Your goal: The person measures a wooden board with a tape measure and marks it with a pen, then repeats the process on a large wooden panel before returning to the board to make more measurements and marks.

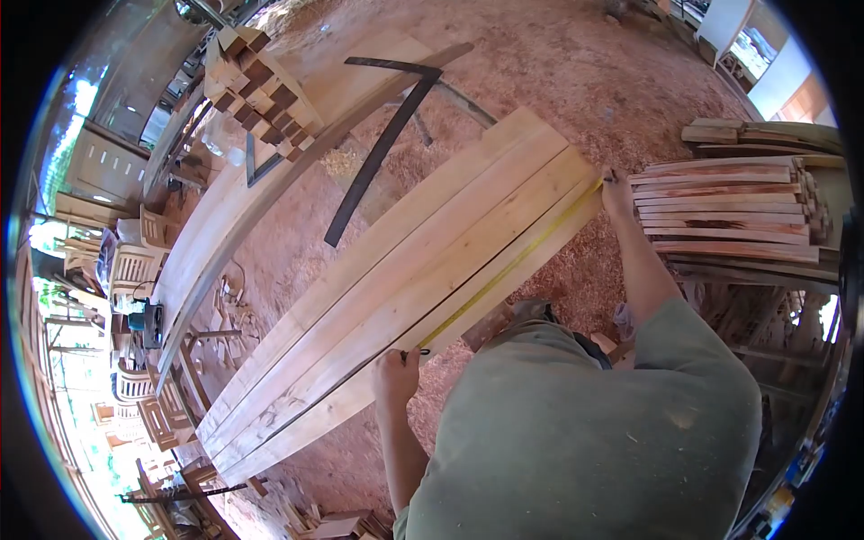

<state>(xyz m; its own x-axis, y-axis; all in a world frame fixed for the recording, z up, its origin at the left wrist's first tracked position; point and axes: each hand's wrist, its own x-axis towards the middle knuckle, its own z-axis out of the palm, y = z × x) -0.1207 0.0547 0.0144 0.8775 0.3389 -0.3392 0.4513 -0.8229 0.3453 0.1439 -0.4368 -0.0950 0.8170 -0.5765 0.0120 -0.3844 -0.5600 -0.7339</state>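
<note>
Several long wooden boards (396, 288) lie side by side in front of me, with thin dark gaps between them. A yellow tape measure (510, 267) stretches along the nearest board. My right hand (616, 193) is closed on the tape at the boards' right end. My left hand (396, 373) is closed at the tape's other end, at the near edge of the boards. A small dark piece shows beside its fingers, too small to make out. Beyond the boards, a large black L-shaped square (387, 148) rests with one corner on another work surface.
A long work surface (229, 220) stands at the far left, carrying a stack of wood blocks (261, 94) and a smaller square (262, 168). Cut strips (720, 211) are piled at right. A power tool (146, 322) sits at left. Shavings cover the earth floor (558, 72).
</note>
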